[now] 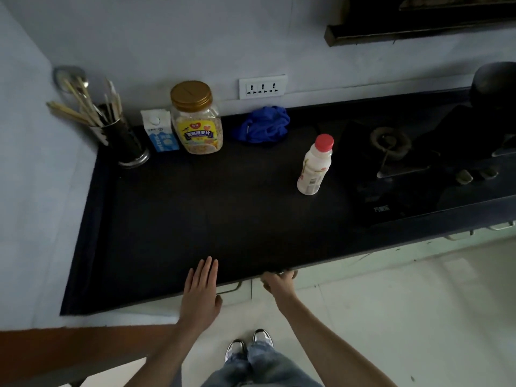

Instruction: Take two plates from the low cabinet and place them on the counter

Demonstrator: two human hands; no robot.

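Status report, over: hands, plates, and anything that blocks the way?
Left hand open, flat on counter edge. Right hand curled on cabinet door top. Plates not in view, door looks closed. Bottle and jar stand further back, not blocking.

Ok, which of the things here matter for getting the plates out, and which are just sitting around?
For the job: counter, cabinet door, right hand gripping it, left hand on the counter edge. Plates not in view.
Lying about: oat jar, milk carton, blue cloth, bottle, utensil holder, stove.
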